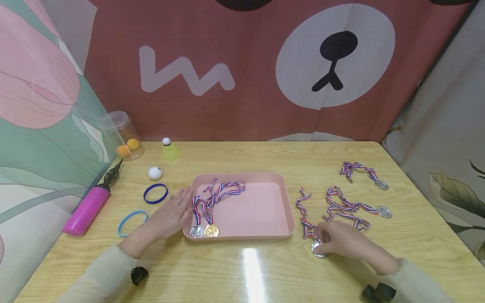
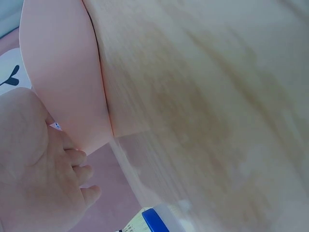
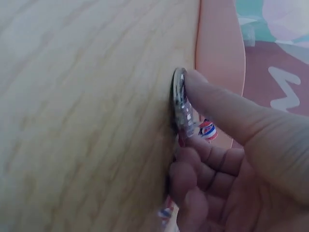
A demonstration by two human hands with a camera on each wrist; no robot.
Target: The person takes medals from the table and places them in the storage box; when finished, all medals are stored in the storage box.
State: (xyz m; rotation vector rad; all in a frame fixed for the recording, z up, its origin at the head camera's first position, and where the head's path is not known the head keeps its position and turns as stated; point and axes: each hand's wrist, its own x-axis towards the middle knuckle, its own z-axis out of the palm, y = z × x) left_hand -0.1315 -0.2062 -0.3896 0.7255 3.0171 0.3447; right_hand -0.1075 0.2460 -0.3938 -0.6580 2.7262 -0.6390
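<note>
Head view: left forearm reaching in from the lower left, left hand [image 1: 172,212] lying flat with straight fingers, fingertips touching the left wall of the pink tray [image 1: 261,208]. Holding nothing. In the tray's left half, a silver medal [image 1: 197,231] and a gold medal [image 1: 211,230] side by side at the front wall, ribbons trailing toward the back. Right forearm coming in from the lower right, right hand [image 1: 342,240] curled low over the wooden table [image 1: 242,269], fingers closed on a silver medal with striped ribbon [image 1: 317,247] just right of the tray's front corner. Two more ribboned medals [image 1: 384,211] farther right, well apart from the tray. Left of the tray: dark blue wristband [image 1: 155,193], light blue wristband [image 1: 131,222], pink pump [image 1: 88,208], white ball [image 1: 155,172], shuttlecock [image 1: 169,149], clear jar [image 1: 121,134]. Bare tabletop along the front edge between the two arms.

Left wrist view: left hand [image 2: 43,183] relaxed, fingers loosely bent beside the tray wall [image 2: 63,77], gripping nothing; table grain filling the rest.

Right wrist view: thumb [image 3: 217,104] pressing the medal's rim [image 3: 180,104], medal tipped up on edge against the table, other fingers curled beneath, a scrap of ribbon between them. Tray edge [image 3: 219,48] close behind, not touching the medal.
</note>
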